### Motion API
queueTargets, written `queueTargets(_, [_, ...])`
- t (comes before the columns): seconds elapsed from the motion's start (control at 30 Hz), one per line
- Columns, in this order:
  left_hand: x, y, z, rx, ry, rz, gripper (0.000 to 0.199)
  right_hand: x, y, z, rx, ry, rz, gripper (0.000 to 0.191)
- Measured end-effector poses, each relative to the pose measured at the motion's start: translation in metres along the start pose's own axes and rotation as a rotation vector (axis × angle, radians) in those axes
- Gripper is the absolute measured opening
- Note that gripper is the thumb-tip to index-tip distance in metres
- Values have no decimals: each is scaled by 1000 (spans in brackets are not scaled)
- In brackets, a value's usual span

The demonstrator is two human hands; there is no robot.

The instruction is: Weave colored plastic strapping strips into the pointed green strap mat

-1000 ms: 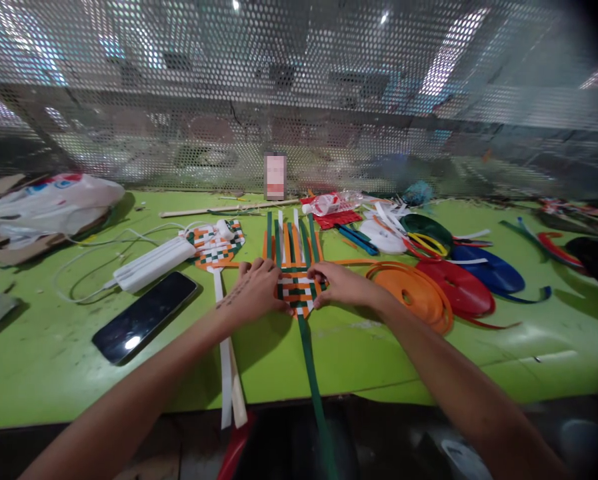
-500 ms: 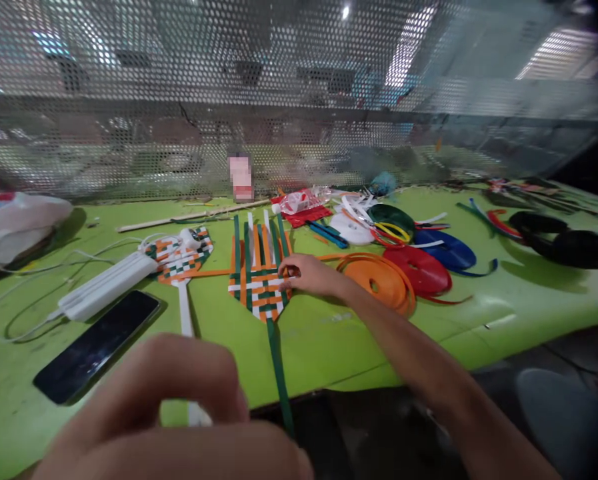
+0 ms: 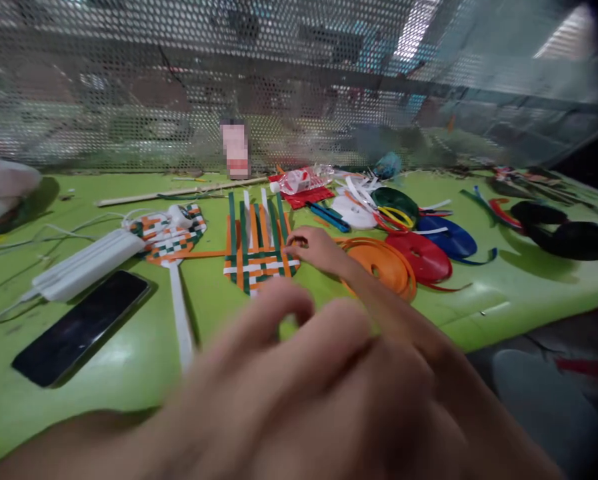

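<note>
My right hand [image 3: 319, 250] pinches at the right edge of a woven piece [image 3: 259, 263] of orange, green and white strips, whose upper strips stick out loose away from me. Large and blurred, my left hand [image 3: 313, 373] fills the bottom middle, close to the camera; its fingers are curled, and it hides the lower end of the weave. What its fingertips hold, if anything, cannot be made out. An orange strip [image 3: 206, 254] runs left from the weave to a second woven piece [image 3: 171, 233] with a white tail.
A black phone [image 3: 81, 327] and a white power strip [image 3: 89, 263] with cables are at left. Coils of orange [image 3: 401, 267], red [image 3: 426, 257] and blue [image 3: 451, 237] strip lie right. A perforated metal screen [image 3: 289, 87] stands behind.
My left hand has moved up and right, now covering the weave's lower tip and green tail. My right hand stays at the weave's right edge. The whole view has shifted slightly.
</note>
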State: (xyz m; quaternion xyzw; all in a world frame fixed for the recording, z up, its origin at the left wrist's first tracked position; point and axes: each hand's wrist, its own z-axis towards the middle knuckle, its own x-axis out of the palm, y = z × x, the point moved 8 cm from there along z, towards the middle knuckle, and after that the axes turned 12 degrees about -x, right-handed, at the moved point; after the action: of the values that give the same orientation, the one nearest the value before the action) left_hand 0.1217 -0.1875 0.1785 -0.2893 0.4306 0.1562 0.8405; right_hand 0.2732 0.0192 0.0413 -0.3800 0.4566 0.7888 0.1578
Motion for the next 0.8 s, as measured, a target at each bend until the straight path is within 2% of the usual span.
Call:
queueTargets(0.03, [13,-1,14,18,16,19,27,-7,-2,0,-25,-60,-33,16])
queueTargets(0.1, [55,-2,31,174,155,125,27,-25,-10,-1,-23,-203,-106,14])
queueTargets(0.17, [97,21,45,159,265,250,24,-44,-20,-4,3,-332,-181,13])
queueTargets(0.27, [130,67,61,38,240,282,18,-72,-35,-11,47,-495,-281,15])
queueTargets(0.37, [139,109,72,-122,155,327,17,-97,-50,-20,95,-636,-364,16])
queueTargets(0.5, [140,141,77,-212,76,350,19,-135,-68,-40,126,-871,-468,16])
queueTargets(0.67, [155,155,70,-230,116,299,36,-174,-88,-68,162,-1119,-452,23])
queueTargets(0.8, [162,156,66,-247,148,299,37,-178,-90,-73,168,-1166,-423,24])
